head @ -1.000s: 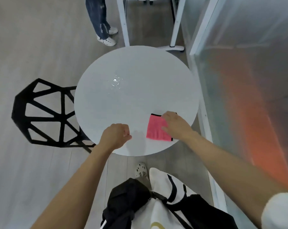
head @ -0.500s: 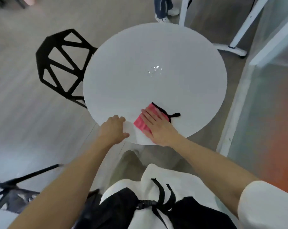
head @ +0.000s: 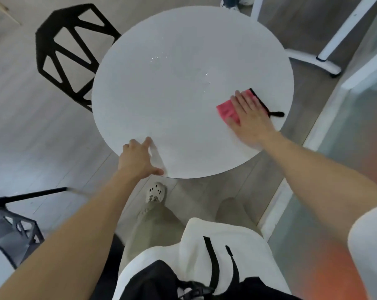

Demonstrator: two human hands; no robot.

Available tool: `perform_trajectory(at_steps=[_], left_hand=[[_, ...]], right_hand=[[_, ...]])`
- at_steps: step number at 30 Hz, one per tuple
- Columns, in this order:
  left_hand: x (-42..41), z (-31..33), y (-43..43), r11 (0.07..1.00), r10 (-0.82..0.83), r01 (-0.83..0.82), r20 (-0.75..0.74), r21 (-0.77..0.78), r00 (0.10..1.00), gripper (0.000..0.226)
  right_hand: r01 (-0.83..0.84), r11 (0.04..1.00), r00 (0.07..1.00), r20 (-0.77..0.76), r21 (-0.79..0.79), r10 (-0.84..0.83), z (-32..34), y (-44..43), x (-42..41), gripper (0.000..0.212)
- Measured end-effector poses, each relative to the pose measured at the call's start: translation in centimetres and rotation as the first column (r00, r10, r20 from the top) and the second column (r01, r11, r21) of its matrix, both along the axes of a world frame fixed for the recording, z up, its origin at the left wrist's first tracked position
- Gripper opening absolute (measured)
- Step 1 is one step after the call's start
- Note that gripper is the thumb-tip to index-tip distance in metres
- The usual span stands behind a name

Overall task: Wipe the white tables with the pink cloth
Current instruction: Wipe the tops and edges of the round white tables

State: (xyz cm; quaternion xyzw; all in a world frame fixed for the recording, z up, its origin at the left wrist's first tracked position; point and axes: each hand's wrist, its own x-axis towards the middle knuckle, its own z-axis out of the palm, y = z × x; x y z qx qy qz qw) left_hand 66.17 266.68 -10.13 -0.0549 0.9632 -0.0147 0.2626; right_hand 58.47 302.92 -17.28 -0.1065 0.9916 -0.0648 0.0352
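Both on the table (head: 183, 94): right grip (head: 251, 122) presses flat and open on the pink cloth (head: 225, 109); left grip (head: 136, 160) rests open at the rim.

cloth (head: 225, 109) on table (head: 172, 94) right side, under right hand (head: 251, 122); left hand (head: 137, 159) on near edge

White round table (head: 161, 100), pink cloth (head: 227, 110) edged in black, black lattice chair (head: 62, 46).

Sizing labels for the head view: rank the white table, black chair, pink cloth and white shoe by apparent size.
Largest first:
white table
black chair
then pink cloth and white shoe look alike, the cloth partly hidden under the right hand.
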Motion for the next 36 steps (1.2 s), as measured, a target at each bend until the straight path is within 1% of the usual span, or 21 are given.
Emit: perform_trajectory(at_steps=[2,4,5,8,10,12,14,15,17,19,22,23,24,25,27,28,30,32,33,34,36], left_hand=[[-0.1,-0.1,0.0,1.000,0.004,-0.004,-0.006,-0.002,1.000,0.116],[-0.3,0.0,0.2,1.000,0.025,-0.025,0.001,-0.010,1.000,0.117],[-0.3,0.1,0.5,0.999,0.034,-0.034,0.010,-0.010,0.999,0.119],[-0.1,0.5,0.9,0.999,0.051,-0.051,0.012,-0.019,0.999,0.128],[0.2,0.7,0.9,0.998,0.063,-0.063,0.023,-0.012,0.998,0.133],[0.1,1.0,1.1,0.998,0.067,-0.066,0.022,-0.018,0.998,0.135],[-0.2,1.2,1.3,0.998,0.054,-0.053,0.021,-0.016,0.998,0.135],[-0.1,1.2,1.3,0.998,0.053,-0.053,0.021,-0.013,0.998,0.135],[0.1,1.2,1.2,0.998,0.050,-0.050,0.000,-0.025,0.999,0.136],[0.2,1.0,0.9,0.999,0.034,-0.034,-0.019,-0.033,0.999,0.136],[0.3,0.7,0.8,0.998,0.045,-0.046,-0.026,-0.032,0.999,0.137],[0.3,0.7,0.8,0.998,0.051,-0.051,-0.024,-0.027,0.998,0.137],[0.3,0.7,0.7,0.998,0.056,-0.057,-0.027,-0.024,0.998,0.137],[0.3,0.7,0.7,0.998,0.058,-0.059,-0.030,-0.020,0.998,0.137],[0.4,1.1,0.8,0.997,0.073,-0.073,-0.029,0.001,0.997,0.135],[0.4,1.2,0.8,0.996,0.090,-0.089,-0.034,0.011,0.995,0.133],[0.4,1.5,0.8,0.991,0.133,-0.132,-0.042,0.025,0.990,0.137],[0.4,1.6,0.8,0.984,0.176,-0.175,-0.036,0.036,0.984,0.145],[0.5,1.6,0.8,0.981,0.191,-0.189,-0.039,0.036,0.981,0.147],[0.7,1.6,0.8,0.978,0.205,-0.203,-0.043,0.039,0.978,0.147],[1.0,1.5,0.6,0.971,0.234,-0.231,-0.046,0.069,0.971,0.147]], right_hand=[[0.081,0.997,0.996,0.030,0.007,-0.081,0.1,-0.2,-1.6,0.085],[0.152,0.988,0.988,0.002,-0.024,-0.152,0.6,-4.4,-0.6,0.082],[0.131,0.991,0.991,-0.020,-0.039,-0.131,0.5,-7.2,1.0,0.080],[-0.162,0.986,0.987,-0.013,-0.043,0.161,0.2,-15.5,7.2,0.073],[-0.235,0.970,0.971,0.022,-0.062,0.237,0.7,-17.4,8.7,0.071],[-0.297,0.954,0.954,0.028,-0.034,0.298,1.1,-16.2,8.1,0.071],[-0.402,0.915,0.915,0.033,-0.018,0.403,1.4,-13.2,5.5,0.073],[-0.399,0.917,0.916,0.041,0.001,0.399,1.7,-11.2,3.7,0.074],[-0.266,0.962,0.964,0.030,0.060,0.264,1.7,-7.3,-0.8,0.076],[-0.131,0.987,0.991,0.014,0.099,0.130,1.6,-5.5,-4.3,0.076],[0.103,0.993,0.995,-0.006,0.061,-0.103,1.4,-9.4,-3.2,0.074],[0.122,0.991,0.993,-0.016,0.051,-0.121,1.2,-11.8,-1.7,0.073],[0.070,0.997,0.997,-0.018,0.029,-0.069,1.2,-14.2,0.1,0.072],[-0.039,0.999,0.999,0.000,-0.001,0.039,1.2,-16.3,2.1,0.071],[-0.271,0.962,0.961,0.052,-0.030,0.272,1.4,-18.7,5.3,0.069],[-0.357,0.934,0.931,0.073,-0.030,0.358,1.4,-18.6,6.0,0.070],[-0.528,0.848,0.845,0.071,-0.045,0.530,1.6,-16.6,5.1,0.072],[-0.693,0.719,0.714,0.086,-0.053,0.695,1.8,-13.9,2.8,0.072],[-0.739,0.672,0.665,0.111,-0.042,0.739,1.9,-12.5,1.1,0.071],[-0.757,0.652,0.644,0.127,-0.031,0.754,2.0,-11.5,-1.0,0.070],[-0.724,0.690,0.684,0.122,-0.013,0.719,2.3,-11.7,-6.6,0.070]])
